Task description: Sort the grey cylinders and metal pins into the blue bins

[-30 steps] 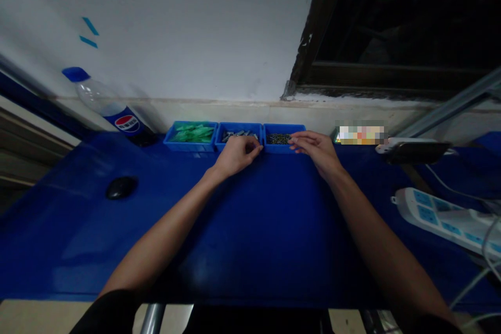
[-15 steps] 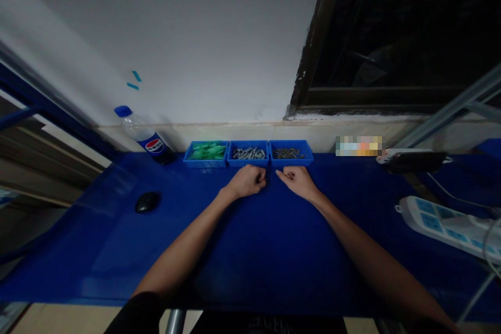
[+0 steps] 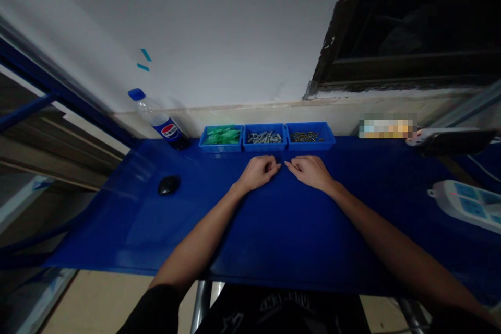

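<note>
My left hand [image 3: 261,171] rests on the blue tabletop with its fingers curled in a loose fist and nothing visible in it. Close beside it, my right hand [image 3: 311,171] is also curled, its thumb pointing toward the left hand; a narrow gap separates them. Just beyond the hands, three blue bins stand in a row against the wall. The left bin holds green plastic pieces [image 3: 223,135], seemingly wall plugs. Silver metal sleeves or anchors [image 3: 266,138] lie in the middle bin. Small brassy screws [image 3: 307,137] fill the bottom of the right one.
A cola bottle [image 3: 169,130] stands at the back left, with a black computer mouse [image 3: 168,186] nearer me. On the right are a propped phone [image 3: 456,142], a white power strip [image 3: 465,203] and a blurred-out item [image 3: 387,126]. The table's front edge [image 3: 274,287] lies near my body.
The camera view has shifted, so the scene sits higher and further right. Both hands have drawn back slightly from the bins and stay curled.
</note>
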`<state>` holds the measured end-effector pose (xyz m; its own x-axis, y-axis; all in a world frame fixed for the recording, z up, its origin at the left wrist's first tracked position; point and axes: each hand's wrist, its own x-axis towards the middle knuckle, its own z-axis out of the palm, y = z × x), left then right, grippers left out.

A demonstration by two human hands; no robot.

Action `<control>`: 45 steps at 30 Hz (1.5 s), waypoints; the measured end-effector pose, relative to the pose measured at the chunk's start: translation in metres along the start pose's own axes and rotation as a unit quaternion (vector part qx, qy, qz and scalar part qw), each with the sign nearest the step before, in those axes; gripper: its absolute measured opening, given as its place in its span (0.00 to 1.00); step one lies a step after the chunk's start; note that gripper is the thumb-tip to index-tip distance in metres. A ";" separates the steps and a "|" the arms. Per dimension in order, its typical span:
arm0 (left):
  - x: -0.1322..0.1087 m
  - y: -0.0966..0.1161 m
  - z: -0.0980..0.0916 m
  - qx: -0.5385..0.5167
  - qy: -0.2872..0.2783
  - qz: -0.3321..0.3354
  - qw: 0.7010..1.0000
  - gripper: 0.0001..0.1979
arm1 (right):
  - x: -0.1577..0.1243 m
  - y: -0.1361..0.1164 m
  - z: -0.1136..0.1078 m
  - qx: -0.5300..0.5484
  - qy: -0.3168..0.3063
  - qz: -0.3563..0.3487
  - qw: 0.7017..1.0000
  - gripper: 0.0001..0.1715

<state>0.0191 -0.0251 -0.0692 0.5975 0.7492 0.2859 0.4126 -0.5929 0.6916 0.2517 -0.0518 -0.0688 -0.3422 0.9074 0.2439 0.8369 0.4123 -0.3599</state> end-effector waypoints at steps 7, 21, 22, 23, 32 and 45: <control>-0.001 0.007 -0.004 0.025 0.016 -0.014 0.999 0.13 | -0.001 0.001 0.001 0.017 0.012 0.008 1.000 0.28; 0.009 0.013 -0.031 0.351 0.115 0.021 0.929 0.19 | -0.002 0.001 -0.002 0.145 0.065 0.013 0.987 0.05; 0.014 0.013 -0.036 0.378 0.102 0.015 0.920 0.20 | -0.002 0.001 -0.002 0.158 0.078 0.013 0.984 0.06; 0.018 0.012 -0.039 0.398 0.079 0.015 0.914 0.20 | -0.001 0.002 -0.001 0.168 0.087 0.014 0.982 0.06; 0.030 0.009 -0.045 0.395 -0.007 -0.014 0.919 0.13 | 0.000 -0.002 -0.005 0.190 0.123 0.030 0.974 0.07; 0.005 0.005 -0.031 0.408 0.008 0.036 0.912 0.10 | 0.024 -0.016 0.001 0.400 0.124 0.167 0.893 0.26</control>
<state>0.0027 -0.0152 -0.0444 0.6354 0.7001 0.3258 0.7513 -0.6580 -0.0512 0.2301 -0.0360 -0.0578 0.0575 0.9854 0.1603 0.2685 0.1394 -0.9531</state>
